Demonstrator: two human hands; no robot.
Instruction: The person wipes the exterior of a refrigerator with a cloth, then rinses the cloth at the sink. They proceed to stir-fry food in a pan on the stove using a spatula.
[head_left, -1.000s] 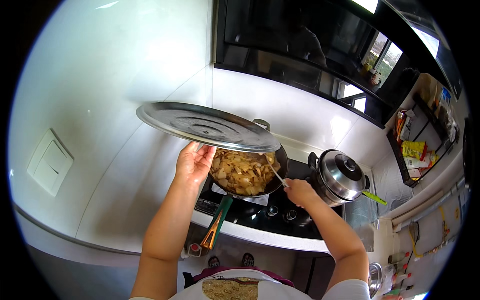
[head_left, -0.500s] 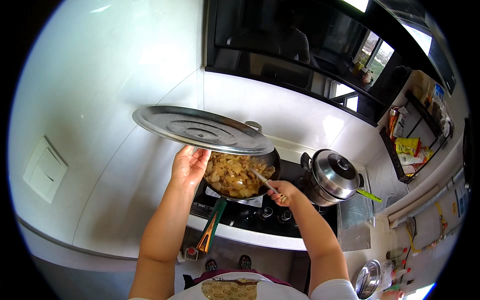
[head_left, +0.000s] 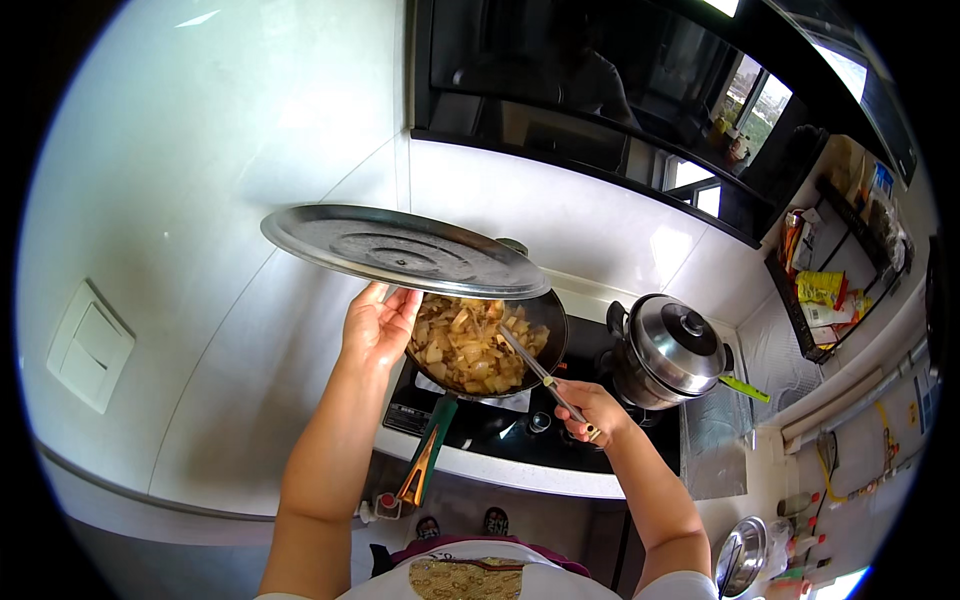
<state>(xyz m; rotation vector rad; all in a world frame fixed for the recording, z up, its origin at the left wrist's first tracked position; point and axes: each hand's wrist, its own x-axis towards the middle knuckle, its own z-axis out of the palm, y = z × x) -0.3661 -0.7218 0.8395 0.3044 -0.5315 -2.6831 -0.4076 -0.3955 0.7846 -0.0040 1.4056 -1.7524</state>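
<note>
My left hand (head_left: pixel 378 328) grips the near rim of a large round metal lid (head_left: pixel 395 250), holding it tilted above the left and far side of a dark frying pan (head_left: pixel 557 345). In the pan lie chopped, browned pieces of food (head_left: pixel 462 350); the lid hides the pan's far part. My right hand (head_left: pixel 590 410) is closed round the handle of a long metal cooking utensil (head_left: pixel 530 360). Its head is buried in the food, so its shape is hidden. The pan's green and copper-coloured handle (head_left: pixel 428 452) points toward me, between my forearms.
The pan stands on a black gas hob (head_left: pixel 480 433). On its right is a lidded steel pot (head_left: pixel 665 355), with a bright green handle (head_left: pixel 745 389) sticking out beside it. A dark cabinet (head_left: pixel 590 120) overhangs the back. A steel bowl (head_left: pixel 742 555) sits at lower right.
My right hand has moved slightly right and nearer to me, so more of the utensil's shaft shows. The food has shifted in the pan. The lid is raised a little.
</note>
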